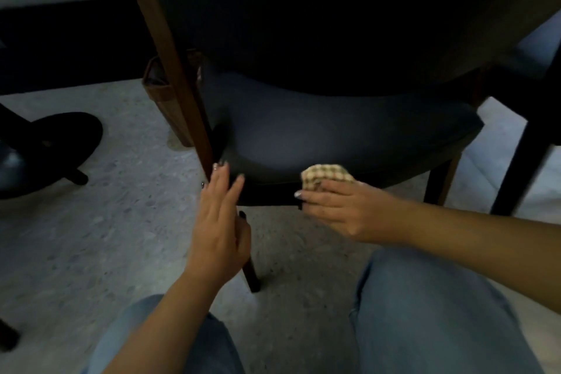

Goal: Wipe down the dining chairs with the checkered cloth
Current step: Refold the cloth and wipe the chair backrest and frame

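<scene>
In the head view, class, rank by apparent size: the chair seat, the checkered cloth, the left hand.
1. chair seat, largest.
2. left hand, though nearness to the camera enlarges it.
3. checkered cloth, partly hidden under the right hand.

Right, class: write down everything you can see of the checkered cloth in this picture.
The beige-and-brown checkered cloth looks like soft woven fabric, bunched into a crumpled wad, not spread flat. It sits at the near edge of the dark blue padded chair seat, against the dark frame below. The right hand presses on it with fairly straight fingers, covering its near part, so its full size is hidden. The left hand does not touch it; it rests at the brown wooden chair leg.
</scene>
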{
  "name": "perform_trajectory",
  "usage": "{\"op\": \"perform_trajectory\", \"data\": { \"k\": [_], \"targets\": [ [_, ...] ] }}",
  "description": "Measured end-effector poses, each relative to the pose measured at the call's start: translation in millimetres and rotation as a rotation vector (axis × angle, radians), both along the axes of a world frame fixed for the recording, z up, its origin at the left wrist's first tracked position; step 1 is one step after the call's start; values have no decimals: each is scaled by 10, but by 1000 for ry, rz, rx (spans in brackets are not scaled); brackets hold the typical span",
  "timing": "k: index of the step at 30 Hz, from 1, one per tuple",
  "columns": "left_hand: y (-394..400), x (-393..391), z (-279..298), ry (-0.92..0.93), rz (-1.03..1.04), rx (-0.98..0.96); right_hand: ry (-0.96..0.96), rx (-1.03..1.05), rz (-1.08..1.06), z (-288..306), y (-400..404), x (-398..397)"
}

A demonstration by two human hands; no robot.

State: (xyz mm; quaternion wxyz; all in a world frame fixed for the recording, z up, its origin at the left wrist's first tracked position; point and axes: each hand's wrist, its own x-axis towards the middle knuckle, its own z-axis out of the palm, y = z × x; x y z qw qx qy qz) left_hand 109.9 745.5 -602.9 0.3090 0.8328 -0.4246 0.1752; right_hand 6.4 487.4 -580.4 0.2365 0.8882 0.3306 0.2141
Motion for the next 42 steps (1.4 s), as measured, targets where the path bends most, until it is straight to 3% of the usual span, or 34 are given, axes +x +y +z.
{"op": "perform_trajectory", "data": {
  "k": [2,5,8,10,14,19,22,27,33,37,39,42],
  "targets": [
    [-155,-41,14,-62,-36,163,-23,332,-82,152,-254,-264],
    [-412,18,89,-143,-17,321,-185,874,-471,367,-704,-640],
    [-548,91,145,-154,29,357,-484,1360,-948,466,-1111,-811],
    [-584,82,131,-175,65,353,-543,1562,-1117,454,-1367,-765],
    [-642,63,76,-222,126,349,-310,2057,-1213,355,-1531,-427],
    [-658,69,50,-240,165,375,-722,2495,-1184,227,-1288,-189],
    [-662,56,48,-242,171,385,-844,2564,-1229,151,-988,-46],
    [-646,75,32,-237,162,419,-874,2635,-1142,57,-153,295],
    [-638,37,69,-187,174,461,-493,2621,-1070,-19,698,478],
    [-606,-15,139,-126,143,444,-105,2456,-961,19,674,-61],
    [-568,-1,188,-101,107,441,-151,2269,-942,174,359,-384],
    [-480,41,239,-94,49,454,-437,1917,-993,512,-289,-495]
  ]
}}
